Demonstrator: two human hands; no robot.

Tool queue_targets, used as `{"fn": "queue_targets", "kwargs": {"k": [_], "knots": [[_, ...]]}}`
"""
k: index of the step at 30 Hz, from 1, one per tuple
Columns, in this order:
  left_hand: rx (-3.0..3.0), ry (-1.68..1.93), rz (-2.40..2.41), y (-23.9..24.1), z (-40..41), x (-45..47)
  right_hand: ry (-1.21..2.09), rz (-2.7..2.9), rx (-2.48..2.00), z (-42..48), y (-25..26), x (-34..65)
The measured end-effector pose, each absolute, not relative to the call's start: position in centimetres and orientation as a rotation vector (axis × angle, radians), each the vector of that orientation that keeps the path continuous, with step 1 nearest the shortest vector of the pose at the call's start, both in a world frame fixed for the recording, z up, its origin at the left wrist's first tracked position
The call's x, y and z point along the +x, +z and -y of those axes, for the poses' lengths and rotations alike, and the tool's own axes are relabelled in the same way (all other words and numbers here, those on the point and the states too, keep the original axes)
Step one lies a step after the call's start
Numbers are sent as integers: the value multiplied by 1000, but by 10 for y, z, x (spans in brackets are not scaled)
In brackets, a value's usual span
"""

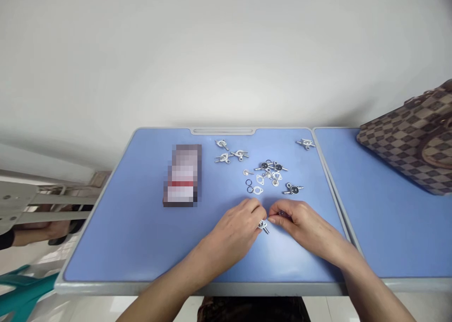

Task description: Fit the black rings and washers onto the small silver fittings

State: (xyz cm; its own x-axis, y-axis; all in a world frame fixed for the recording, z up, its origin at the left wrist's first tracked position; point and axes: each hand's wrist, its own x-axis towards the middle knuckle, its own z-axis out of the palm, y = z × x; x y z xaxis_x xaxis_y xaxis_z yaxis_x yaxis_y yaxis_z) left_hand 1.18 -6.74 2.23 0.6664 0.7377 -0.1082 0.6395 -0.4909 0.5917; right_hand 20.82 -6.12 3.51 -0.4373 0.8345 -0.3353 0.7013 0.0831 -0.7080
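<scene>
My left hand (243, 221) is closed around a small metal valve-like fitting (263, 225), whose flange and short pipe stub show below the fingers. Close to its right side, my right hand (294, 218) has thumb and forefinger pinched together; whatever they hold is too small or hidden to make out. Beyond both hands lie loose parts: a flat oval metal plate (258, 190), a black rubber ring (249, 182) and a small lever-like piece (247, 172). A similar fitting with a dark round centre (294, 189) rests just past my right hand.
Several metal fittings (240, 155) lie toward the back of the blue table (134, 246); another fitting (306, 144) sits near its right edge. A blurred-out flat object (182, 176) is at left. A checkered bag (413, 138) stands on the adjoining table. Someone's arm (38, 235) shows at far left.
</scene>
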Motion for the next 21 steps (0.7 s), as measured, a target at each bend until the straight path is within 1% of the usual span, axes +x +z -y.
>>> {"fn": "queue_targets", "kwargs": {"k": [9, 21], "knots": [[2341, 189, -1051, 20, 70, 14, 1324, 2168, -1587, 62, 34, 208], [2219, 261, -1055, 17, 68, 14, 1444, 2084, -1614, 63, 27, 204]]}}
